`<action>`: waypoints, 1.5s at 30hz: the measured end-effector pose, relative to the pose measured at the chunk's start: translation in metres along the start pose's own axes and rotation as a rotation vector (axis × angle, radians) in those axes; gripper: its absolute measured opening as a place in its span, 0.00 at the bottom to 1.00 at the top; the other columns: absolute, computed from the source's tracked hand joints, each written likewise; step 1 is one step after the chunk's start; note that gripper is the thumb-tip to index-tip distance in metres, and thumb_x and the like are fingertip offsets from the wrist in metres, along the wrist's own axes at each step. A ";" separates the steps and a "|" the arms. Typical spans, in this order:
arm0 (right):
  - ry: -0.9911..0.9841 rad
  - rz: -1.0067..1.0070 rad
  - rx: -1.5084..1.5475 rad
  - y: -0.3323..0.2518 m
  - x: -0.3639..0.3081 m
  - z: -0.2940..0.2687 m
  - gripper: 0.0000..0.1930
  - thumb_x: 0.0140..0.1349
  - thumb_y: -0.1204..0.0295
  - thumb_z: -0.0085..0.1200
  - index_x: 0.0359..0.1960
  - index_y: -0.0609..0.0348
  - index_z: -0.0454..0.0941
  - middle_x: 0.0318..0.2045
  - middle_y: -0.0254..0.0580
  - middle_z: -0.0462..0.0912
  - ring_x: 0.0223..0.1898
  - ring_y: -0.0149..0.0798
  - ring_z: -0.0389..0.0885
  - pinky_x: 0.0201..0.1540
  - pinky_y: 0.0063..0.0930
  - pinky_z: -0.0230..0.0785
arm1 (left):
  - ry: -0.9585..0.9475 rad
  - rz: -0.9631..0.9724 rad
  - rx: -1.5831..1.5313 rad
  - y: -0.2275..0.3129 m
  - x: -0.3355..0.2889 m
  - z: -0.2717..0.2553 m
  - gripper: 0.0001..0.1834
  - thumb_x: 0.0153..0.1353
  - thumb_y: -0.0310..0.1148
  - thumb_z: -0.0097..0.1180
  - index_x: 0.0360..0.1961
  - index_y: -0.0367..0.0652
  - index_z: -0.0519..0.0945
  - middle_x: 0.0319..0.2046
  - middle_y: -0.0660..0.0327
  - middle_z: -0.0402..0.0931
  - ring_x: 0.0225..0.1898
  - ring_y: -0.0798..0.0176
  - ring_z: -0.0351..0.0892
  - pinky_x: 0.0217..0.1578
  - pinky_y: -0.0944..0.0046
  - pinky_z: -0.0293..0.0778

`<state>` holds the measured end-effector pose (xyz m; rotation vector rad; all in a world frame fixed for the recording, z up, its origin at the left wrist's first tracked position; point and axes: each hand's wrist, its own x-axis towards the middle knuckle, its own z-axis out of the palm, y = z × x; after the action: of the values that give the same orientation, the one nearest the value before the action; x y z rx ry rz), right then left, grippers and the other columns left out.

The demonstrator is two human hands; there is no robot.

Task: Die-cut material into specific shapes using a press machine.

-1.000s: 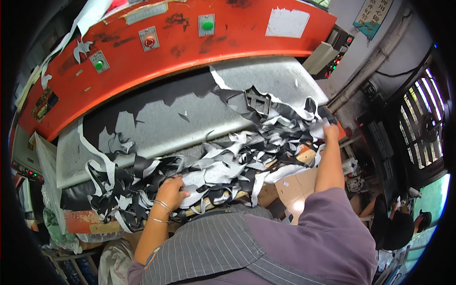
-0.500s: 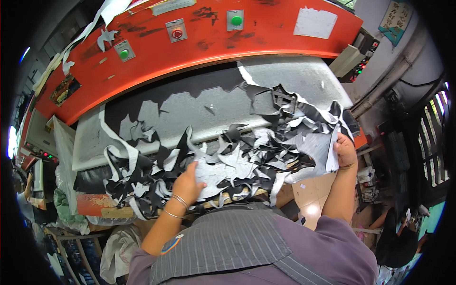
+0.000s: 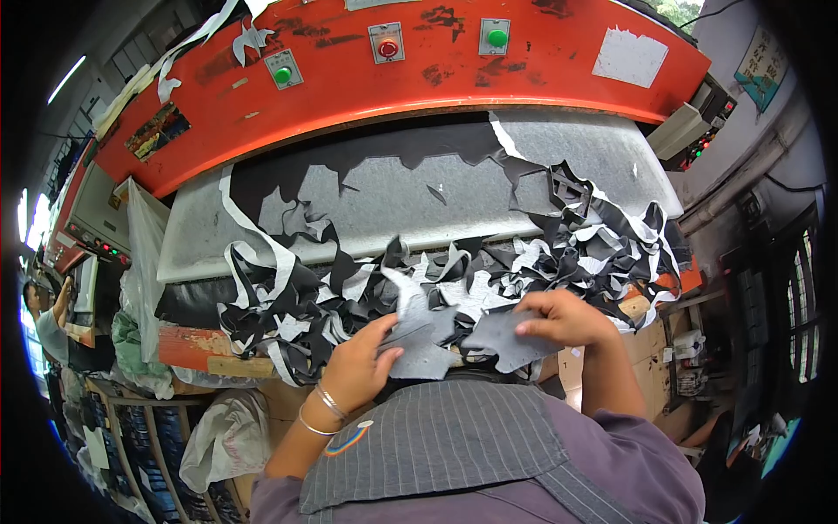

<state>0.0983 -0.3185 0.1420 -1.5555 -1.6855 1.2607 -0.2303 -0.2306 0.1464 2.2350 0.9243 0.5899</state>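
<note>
My left hand (image 3: 360, 367) is closed on a grey cut sheet piece (image 3: 423, 348) with jagged edges, thumb on top. Opposite it, my right hand (image 3: 567, 321) pinches another grey cut piece (image 3: 504, 341) between thumb and fingers. Both pieces are held close together in front of my apron. Just beyond them lies a tangled heap of black and white sheet scraps (image 3: 471, 293). A black sheet (image 3: 349, 150) with a jagged cut-out edge rests on the pale grey board (image 3: 602, 148) of the machine. A dark cutting die (image 3: 567, 188) stands among scraps at its right.
The orange machine beam (image 3: 436, 74) spans the far side, bearing green buttons (image 3: 497, 38) and a red button (image 3: 388, 49). A control box (image 3: 685, 131) is at its right end. A white sack (image 3: 225, 441) hangs at lower left. Another person (image 3: 57, 327) is at far left.
My right hand has come inward from the right with its grey piece, nearer my left hand. My left hand now holds a grey piece up off the heap. The view has shifted left.
</note>
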 end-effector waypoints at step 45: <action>-0.345 -0.480 -0.680 0.001 0.123 0.018 0.41 0.50 0.37 0.56 0.56 0.60 0.73 0.53 0.52 0.76 0.60 0.49 0.69 0.70 0.54 0.41 | 0.481 -0.198 -0.756 -0.079 -0.073 -0.056 0.14 0.48 0.19 0.66 0.34 0.41 0.75 0.34 0.65 0.72 0.35 0.73 0.71 0.38 0.72 0.69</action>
<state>0.0581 -0.2062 0.1075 -1.1587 -2.7092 0.7624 -0.3478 -0.2195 0.1183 1.3325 0.9262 1.1811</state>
